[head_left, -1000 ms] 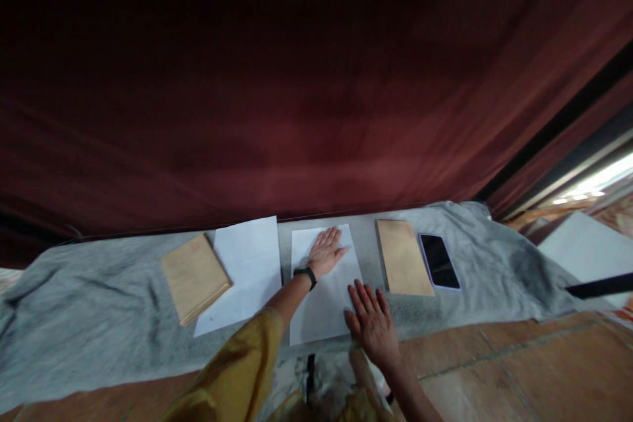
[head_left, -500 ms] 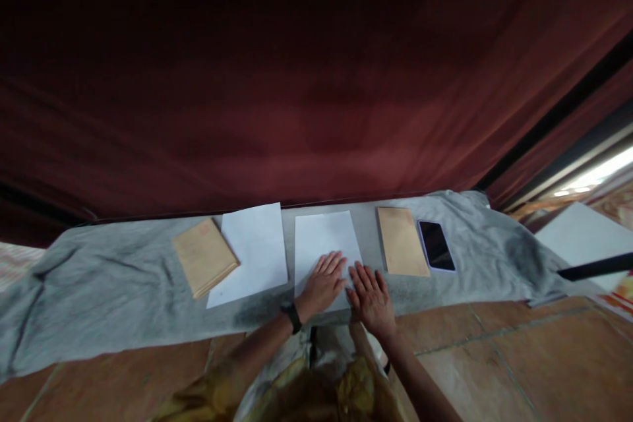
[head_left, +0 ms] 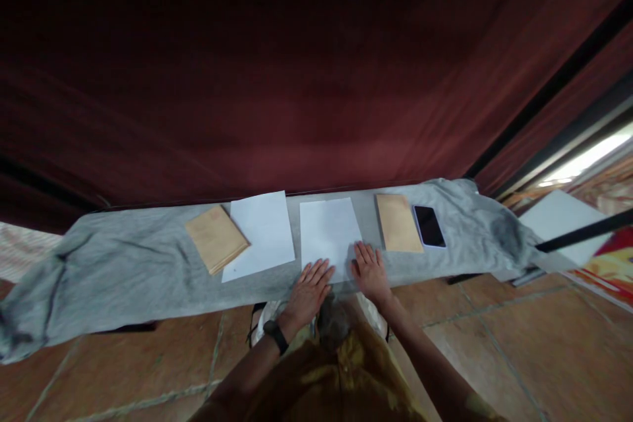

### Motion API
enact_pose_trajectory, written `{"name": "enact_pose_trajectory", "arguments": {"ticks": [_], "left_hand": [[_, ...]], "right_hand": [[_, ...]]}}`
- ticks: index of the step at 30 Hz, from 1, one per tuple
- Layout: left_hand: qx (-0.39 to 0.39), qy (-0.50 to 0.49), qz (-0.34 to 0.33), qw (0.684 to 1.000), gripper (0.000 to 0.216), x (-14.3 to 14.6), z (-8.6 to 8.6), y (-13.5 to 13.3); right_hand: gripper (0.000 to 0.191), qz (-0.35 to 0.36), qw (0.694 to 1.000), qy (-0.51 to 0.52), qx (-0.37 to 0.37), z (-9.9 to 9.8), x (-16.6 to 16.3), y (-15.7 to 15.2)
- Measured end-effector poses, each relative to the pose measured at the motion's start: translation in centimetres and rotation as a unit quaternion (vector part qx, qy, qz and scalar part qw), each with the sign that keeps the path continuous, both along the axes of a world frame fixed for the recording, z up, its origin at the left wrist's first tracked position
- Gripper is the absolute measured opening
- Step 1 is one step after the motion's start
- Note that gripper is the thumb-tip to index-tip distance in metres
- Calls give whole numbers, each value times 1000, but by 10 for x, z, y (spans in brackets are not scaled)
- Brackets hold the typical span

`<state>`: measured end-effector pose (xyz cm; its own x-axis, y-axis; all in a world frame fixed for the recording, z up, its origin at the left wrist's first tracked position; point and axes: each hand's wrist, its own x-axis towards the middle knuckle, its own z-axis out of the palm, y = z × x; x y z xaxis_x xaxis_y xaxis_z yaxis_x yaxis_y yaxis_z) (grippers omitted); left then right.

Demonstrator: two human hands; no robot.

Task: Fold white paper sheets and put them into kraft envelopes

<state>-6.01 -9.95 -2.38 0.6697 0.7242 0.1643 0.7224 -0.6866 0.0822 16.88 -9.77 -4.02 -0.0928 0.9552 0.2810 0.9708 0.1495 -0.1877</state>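
A white sheet of paper [head_left: 329, 227] lies in front of me on a long bench draped in grey cloth [head_left: 133, 277]. My left hand [head_left: 309, 289], with a dark band on its wrist, rests flat on the sheet's near left corner, fingers stretched out. At the sheet's right edge, my right hand [head_left: 370, 271] lies flat, fingers pointing away from me; neither hand grips anything. Left of this sheet is a larger pile or sheet of white paper [head_left: 264, 234]. A stack of brown envelopes [head_left: 215, 237] overlaps its left edge. Another brown envelope [head_left: 399, 224] lies to the right.
A phone [head_left: 429, 227] with a pale purple edge lies right of the single envelope. Dark red fabric [head_left: 297, 112] rises along the bench's far side. A black bar [head_left: 588, 234] and a white board [head_left: 564, 217] stand at the right. Below is a tiled floor [head_left: 494, 343].
My left hand has slid toward me, from the middle of the sheet to its near left corner. My right hand stays by the right edge. The view has shifted slightly.
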Motion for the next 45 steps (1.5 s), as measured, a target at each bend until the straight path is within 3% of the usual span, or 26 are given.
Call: {"name": "enact_pose_trajectory", "arguments": {"ticks": [7,12,20,24,28,31,37,41,45], "left_hand": [[-10,-23,12,1000,49,-6,-9,0],[2,-28,48,998,54,-13,-13,-4],[14,-47,97,994,59,-25,-18,-14],[12,-36,102,994,59,-24,-17,-15],[12,-30,101,994,56,-23,-16,-15],[8,-30,93,995,54,-26,-15,-13],[-7,-38,90,995,53,-29,-13,-12],[-10,-38,94,995,52,-28,-15,-13],[-17,-34,89,995,52,-30,-17,-11]], "right_hand": [[50,94,996,0,-12,1,-42,-16],[52,72,997,-16,14,-10,-13,-30],[58,46,999,-23,14,-10,29,-46],[58,21,1000,-10,17,-7,7,-40],[53,89,996,-3,2,-3,-36,-25],[52,99,995,-5,1,-5,-48,-19],[54,61,998,-12,22,-16,-2,-23],[54,77,997,-12,7,-17,30,-31],[55,95,995,-4,1,-16,41,-37]]}}
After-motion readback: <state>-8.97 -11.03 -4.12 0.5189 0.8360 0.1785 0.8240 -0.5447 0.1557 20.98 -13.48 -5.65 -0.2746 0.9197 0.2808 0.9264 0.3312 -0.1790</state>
